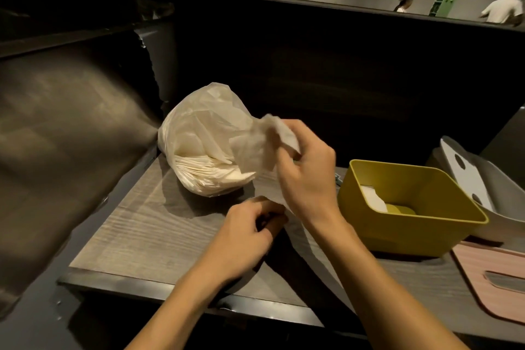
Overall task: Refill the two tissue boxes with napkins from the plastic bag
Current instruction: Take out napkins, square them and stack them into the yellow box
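A translucent plastic bag (199, 136) full of stacked white napkins (210, 176) lies on the wooden table (142, 236). My right hand (304, 167) pinches the bag's twisted mouth (272, 133) and lifts it. My left hand (250, 230) rests on the table below with its fingers curled; whether it holds a strip of the plastic I cannot tell. A yellow tissue box (409, 207) stands open to the right, with a few white napkins (372, 199) at its bottom. Behind it lies a grey tissue box (488, 196) with a white insert (466, 173).
A pink lid (494, 281) with a slot lies at the table's right front. A dark padded bench seat (71, 128) rises at the left, and a dark partition (341, 65) stands behind the table. Several people move in the background.
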Demonstrator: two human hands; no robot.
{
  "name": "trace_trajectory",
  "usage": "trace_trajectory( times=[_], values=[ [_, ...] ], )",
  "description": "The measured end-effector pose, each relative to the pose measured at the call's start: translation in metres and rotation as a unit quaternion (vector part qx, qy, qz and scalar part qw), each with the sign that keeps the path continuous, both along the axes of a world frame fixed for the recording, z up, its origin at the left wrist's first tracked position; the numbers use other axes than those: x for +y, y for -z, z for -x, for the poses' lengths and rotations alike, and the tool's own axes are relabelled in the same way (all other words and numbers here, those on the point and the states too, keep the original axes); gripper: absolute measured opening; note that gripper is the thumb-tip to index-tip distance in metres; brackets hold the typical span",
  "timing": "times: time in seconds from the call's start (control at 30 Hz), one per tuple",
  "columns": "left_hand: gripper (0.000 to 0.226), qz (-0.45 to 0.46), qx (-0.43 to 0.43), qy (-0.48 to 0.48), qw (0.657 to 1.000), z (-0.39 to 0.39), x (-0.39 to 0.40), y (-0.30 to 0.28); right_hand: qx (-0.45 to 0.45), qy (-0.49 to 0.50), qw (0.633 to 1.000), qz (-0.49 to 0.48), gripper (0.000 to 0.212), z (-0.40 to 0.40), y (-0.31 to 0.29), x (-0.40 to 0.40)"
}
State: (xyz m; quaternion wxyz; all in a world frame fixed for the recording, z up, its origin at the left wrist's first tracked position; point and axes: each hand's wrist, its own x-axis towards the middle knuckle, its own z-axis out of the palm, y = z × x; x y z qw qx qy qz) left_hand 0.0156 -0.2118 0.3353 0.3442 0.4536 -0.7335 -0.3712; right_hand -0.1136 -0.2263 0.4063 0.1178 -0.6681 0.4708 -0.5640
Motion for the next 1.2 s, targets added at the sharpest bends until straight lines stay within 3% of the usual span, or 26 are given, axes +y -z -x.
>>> trace_trajectory(
  times=[0.07, 0.13, 0.23, 0.3, 0.37, 0.47, 0.6, 0.73, 0.9, 1.0, 1.07, 1.13, 1.2],
  values=[
    [0.025, -0.055, 0.075, -0.021, 0.995, -0.001, -0.001, -0.002, -0.142, -0.045, 0.987, -0.067, 0.018, 0.004, 0.002, 0.013],
    [0.026, -0.135, 0.187, -0.045, 0.972, -0.001, 0.001, -0.009, -0.228, -0.077, 0.96, -0.145, 0.018, 0.01, 0.009, 0.023],
    [0.031, -0.197, 0.348, -0.023, 0.916, -0.005, 0.002, -0.019, -0.239, -0.094, 0.942, -0.214, 0.023, 0.019, 0.025, 0.029],
    [0.051, -0.228, 0.411, 0.013, 0.883, -0.01, 0.002, -0.021, -0.237, -0.096, 0.938, -0.235, 0.023, 0.021, 0.033, 0.03],
    [0.062, -0.232, 0.375, 0.019, 0.897, -0.01, 0.002, -0.018, -0.224, -0.099, 0.94, -0.236, 0.024, 0.021, 0.038, 0.03],
    [0.048, -0.212, 0.336, -0.011, 0.918, -0.007, 0.001, -0.014, -0.229, -0.121, 0.937, -0.233, 0.027, 0.02, 0.041, 0.031],
    [0.051, -0.185, 0.355, -0.064, 0.914, -0.008, 0.0, -0.014, -0.313, -0.174, 0.89, -0.28, 0.043, 0.021, 0.046, 0.033],
    [0.049, -0.169, 0.334, -0.073, 0.924, -0.008, -0.002, -0.012, -0.247, -0.181, 0.906, -0.293, 0.077, 0.023, 0.051, 0.036],
    [0.042, -0.144, 0.33, -0.09, 0.929, -0.003, 0.0, -0.012, -0.166, -0.15, 0.93, -0.293, 0.096, 0.022, 0.053, 0.037],
    [0.046, -0.143, 0.329, -0.094, 0.929, -0.005, 0.002, -0.011, -0.179, -0.12, 0.939, -0.267, 0.076, 0.022, 0.056, 0.036],
    [0.045, -0.148, 0.338, -0.088, 0.925, -0.006, 0.003, -0.011, -0.244, -0.096, 0.933, -0.248, 0.064, 0.024, 0.055, 0.036],
    [0.038, -0.158, 0.345, -0.06, 0.923, -0.007, 0.005, -0.012, -0.294, -0.094, 0.923, -0.232, 0.057, 0.028, 0.054, 0.035],
    [0.033, -0.166, 0.341, -0.018, 0.925, -0.01, 0.007, -0.015, -0.284, -0.1, 0.927, -0.223, 0.054, 0.032, 0.052, 0.037]
  ],
)
